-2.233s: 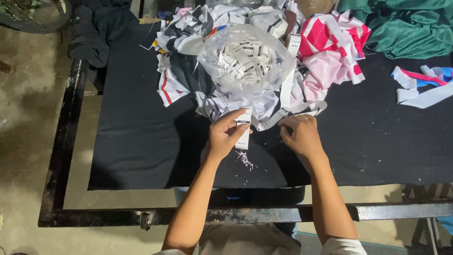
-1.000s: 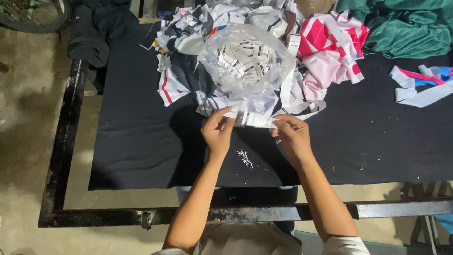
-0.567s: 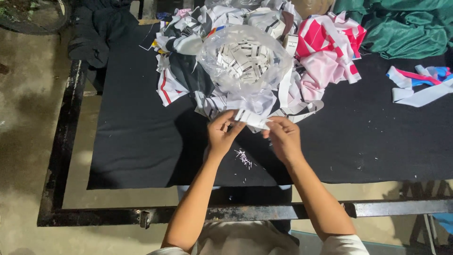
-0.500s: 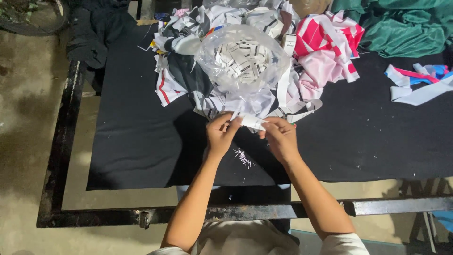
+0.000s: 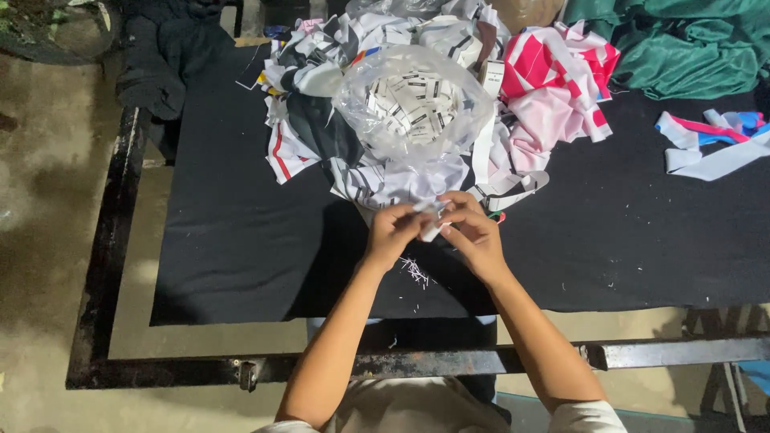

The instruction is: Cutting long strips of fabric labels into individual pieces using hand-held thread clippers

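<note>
My two hands have come together. A moment ago they were apart, stretching a narrow white strip between them across the front of the fabric heap; now my left hand (image 5: 393, 235) and my right hand (image 5: 473, 234) meet over the black tabletop (image 5: 224, 240), with the small white label piece (image 5: 431, 220) bunched between them. The fingers of both hands are pressed onto it in a pinch, the left thumb and forefinger on its near end, the right fingertips closing over the far end. Only a little of the white shows past my knuckles, so I cannot tell whether it is folded or just gathered.

I take this to mean the piece is no longer being drawn out but is being worked at close range, folded or picked at.

Just below my hands lies a small scatter of white thread clippings (image 5: 415, 271) on the black cloth. Beyond my hands, touching the front of the pile, sits the clear plastic bag (image 5: 413, 104) filled with more white labels, resting on a heap of white, black and striped fabric scraps (image 5: 321, 120). Pink-and-white cloth (image 5: 561, 88) lies to the right of it, green cloth (image 5: 690, 48) farther off.
</note>
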